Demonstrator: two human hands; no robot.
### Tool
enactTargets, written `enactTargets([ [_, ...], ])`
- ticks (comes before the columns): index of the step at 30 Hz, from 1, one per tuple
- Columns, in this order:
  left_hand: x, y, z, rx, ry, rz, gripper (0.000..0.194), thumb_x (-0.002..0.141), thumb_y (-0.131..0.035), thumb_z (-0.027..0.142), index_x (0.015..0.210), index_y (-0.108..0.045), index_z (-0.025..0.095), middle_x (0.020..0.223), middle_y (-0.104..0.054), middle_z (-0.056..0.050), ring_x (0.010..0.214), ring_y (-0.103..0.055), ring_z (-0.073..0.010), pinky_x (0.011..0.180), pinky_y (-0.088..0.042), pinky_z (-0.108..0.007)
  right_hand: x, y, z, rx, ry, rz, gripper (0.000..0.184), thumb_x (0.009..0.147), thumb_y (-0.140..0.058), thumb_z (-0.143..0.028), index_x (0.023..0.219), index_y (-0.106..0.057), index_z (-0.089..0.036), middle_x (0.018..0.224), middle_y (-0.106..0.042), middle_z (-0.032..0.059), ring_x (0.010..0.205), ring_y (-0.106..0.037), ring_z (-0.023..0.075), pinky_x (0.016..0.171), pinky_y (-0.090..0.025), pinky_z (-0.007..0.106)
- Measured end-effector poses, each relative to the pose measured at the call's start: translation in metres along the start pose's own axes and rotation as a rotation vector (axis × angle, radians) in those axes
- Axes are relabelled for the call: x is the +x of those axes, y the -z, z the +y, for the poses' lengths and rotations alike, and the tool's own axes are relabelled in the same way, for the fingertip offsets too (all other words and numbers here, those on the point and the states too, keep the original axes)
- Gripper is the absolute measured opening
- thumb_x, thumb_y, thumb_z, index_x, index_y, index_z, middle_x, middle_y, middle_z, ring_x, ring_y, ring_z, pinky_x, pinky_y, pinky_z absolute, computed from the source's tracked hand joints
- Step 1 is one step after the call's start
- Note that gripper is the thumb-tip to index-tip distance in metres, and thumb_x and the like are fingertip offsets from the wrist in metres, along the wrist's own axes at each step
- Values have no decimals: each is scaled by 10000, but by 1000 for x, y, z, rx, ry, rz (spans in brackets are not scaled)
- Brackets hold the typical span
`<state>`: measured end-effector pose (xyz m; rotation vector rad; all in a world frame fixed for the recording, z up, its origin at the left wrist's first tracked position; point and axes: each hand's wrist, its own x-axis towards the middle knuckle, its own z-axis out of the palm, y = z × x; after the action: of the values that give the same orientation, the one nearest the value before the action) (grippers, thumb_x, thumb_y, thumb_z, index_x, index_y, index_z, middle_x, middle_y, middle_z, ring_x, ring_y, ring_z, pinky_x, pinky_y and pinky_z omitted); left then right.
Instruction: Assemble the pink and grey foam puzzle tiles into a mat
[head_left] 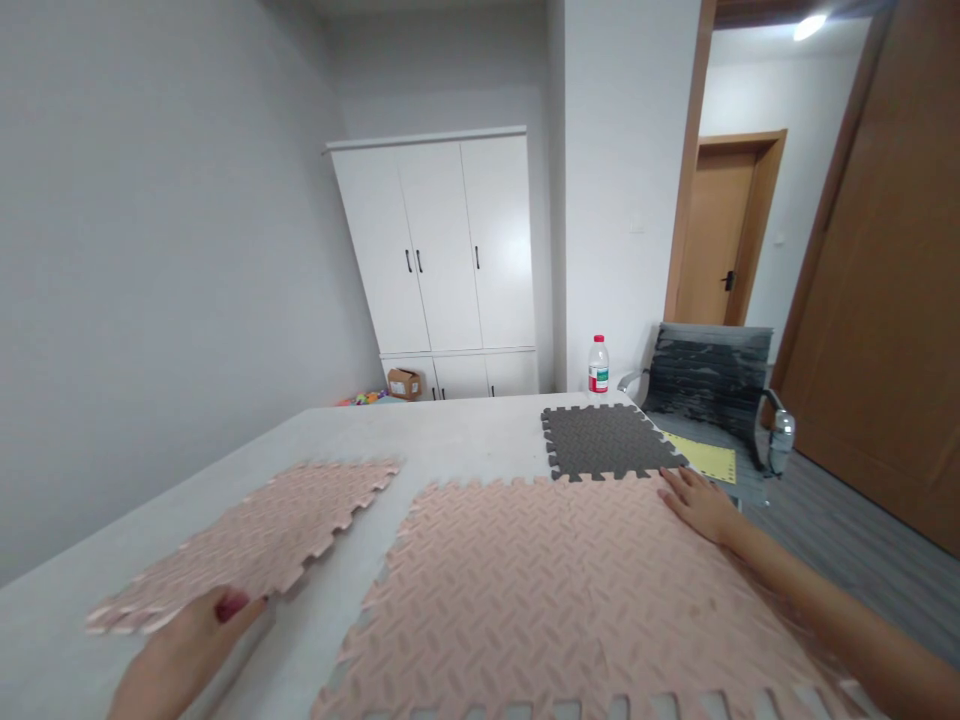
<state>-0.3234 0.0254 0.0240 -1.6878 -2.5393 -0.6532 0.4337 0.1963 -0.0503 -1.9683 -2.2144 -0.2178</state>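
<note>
A pink foam mat tile with toothed edges lies at the left of the table, slightly blurred. My left hand is closed on its near edge, thumb and fingers pinched there. In the middle, two pink foam tiles are side by side with a faint seam between them. My right hand rests flat on the far right corner of the joined tiles, fingers spread. Just beyond those fingertips is a dark grey foam tile, its near edge against the pink ones.
A bottle with a red cap stands at the far edge of the white table. To the right is an office chair with a yellow sheet by its seat. White cabinets and a cardboard box are behind.
</note>
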Motion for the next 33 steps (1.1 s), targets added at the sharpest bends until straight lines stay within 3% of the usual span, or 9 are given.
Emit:
enactTargets([
  [3,8,24,18,-78,134,90,373,735,-444,588,753,-586,244,667,-676,-39,670,-633,-279,570,-465,-361,0,3,-1,3,12,9,638,918,-182,-595,1421,-337,-233,1371,-397,136,1290,-317,300,997,-312,487],
  [5,15,39,40,-119,178,189,407,742,-441,627,833,-583,257,664,-650,-34,663,-622,-287,553,-458,-367,-1,6,-3,5,19,11,635,921,-180,-590,1419,-341,-231,1373,-398,133,1290,-316,297,1002,-309,482],
  [8,31,48,89,-260,84,279,400,765,-404,630,844,-554,267,671,-608,-11,659,-602,-265,572,-460,-365,-2,10,-5,1,15,13,626,923,-183,-584,1416,-349,-236,1376,-398,130,1291,-315,296,1008,-302,486],
  [12,57,22,157,-509,-296,251,319,780,-462,553,845,-516,245,859,-617,-7,844,-601,-234,786,-471,-361,-2,10,-6,-6,9,9,621,925,-188,-579,1421,-339,-238,1383,-390,133,1303,-297,294,1006,-305,485],
  [15,75,-12,196,-574,-533,77,294,809,-480,506,877,-508,222,954,-627,-34,988,-576,-224,897,-435,-340,-1,10,-7,-4,1,7,623,925,-192,-580,1423,-337,-235,1386,-385,141,1305,-294,291,1001,-314,481],
  [18,85,-39,220,-499,-667,-127,265,835,-460,461,873,-535,210,937,-646,-35,935,-598,-201,858,-451,-308,-1,10,-7,3,1,12,627,925,-189,-584,1423,-337,-232,1386,-385,146,1302,-302,288,1000,-314,483],
  [20,90,-51,227,-418,-722,-194,234,838,-453,421,839,-552,209,883,-652,-23,877,-608,-191,824,-457,-293,0,10,-7,8,9,13,631,924,-188,-590,1424,-335,-234,1387,-384,144,1303,-299,289,1000,-313,489],
  [23,97,-62,225,-357,-748,-194,199,835,-443,376,807,-553,212,878,-655,-21,909,-605,-198,830,-444,-285,0,11,-8,15,15,12,640,923,-186,-597,1424,-335,-228,1387,-382,151,1305,-293,293,1000,-312,496],
  [33,128,-90,189,-319,-611,-172,221,810,-463,415,847,-553,216,935,-656,-40,959,-583,-209,858,-429,-293,2,11,-7,36,12,8,633,923,-203,-593,1426,-332,-232,1392,-380,144,1308,-289,300,1004,-309,511],
])
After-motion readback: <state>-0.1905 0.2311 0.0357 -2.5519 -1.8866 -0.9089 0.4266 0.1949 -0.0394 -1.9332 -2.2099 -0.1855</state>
